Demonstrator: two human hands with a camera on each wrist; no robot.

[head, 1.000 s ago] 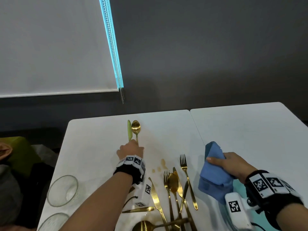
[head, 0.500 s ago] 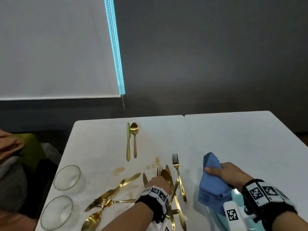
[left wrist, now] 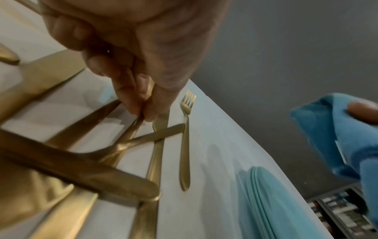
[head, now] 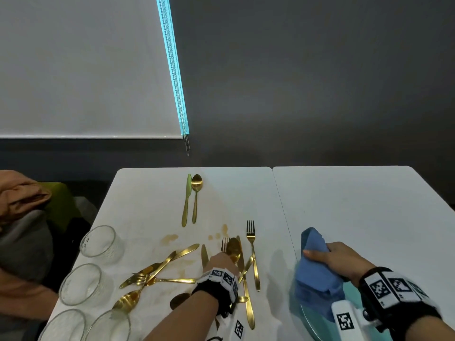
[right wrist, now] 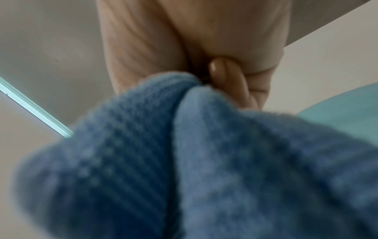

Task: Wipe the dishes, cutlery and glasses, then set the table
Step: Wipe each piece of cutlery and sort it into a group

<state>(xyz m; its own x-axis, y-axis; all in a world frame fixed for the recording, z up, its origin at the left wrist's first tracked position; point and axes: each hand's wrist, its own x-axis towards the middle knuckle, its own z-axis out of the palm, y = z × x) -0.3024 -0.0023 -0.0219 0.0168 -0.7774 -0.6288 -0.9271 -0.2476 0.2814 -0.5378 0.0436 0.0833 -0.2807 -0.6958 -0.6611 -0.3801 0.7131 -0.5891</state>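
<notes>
Gold cutlery point(head: 243, 267) lies in a loose pile at the near middle of the white table point(head: 147, 198). My left hand point(head: 222, 260) is down on the pile. In the left wrist view its thumb and forefinger point(left wrist: 131, 100) pinch one thin gold handle point(left wrist: 136, 125); whether it is a fork or a spoon is unclear. My right hand point(head: 339, 259) grips a bunched blue cloth point(head: 317, 271) just above a stack of teal plates point(head: 310, 321). A gold knife point(head: 187, 200) and spoon point(head: 196, 193) lie side by side at the far edge.
Several clear glasses point(head: 99, 242) stand along the table's left edge. More gold cutlery point(head: 160, 267) lies crossed at the near left. Brown stains point(head: 170, 238) mark the tabletop. A single fork point(head: 252, 247) lies right of the pile. A second white table point(head: 357, 205) adjoins on the right.
My left hand has let go of the far knife and spoon, drawn back to the near pile and pinched a piece there. The right hand still holds the cloth.
</notes>
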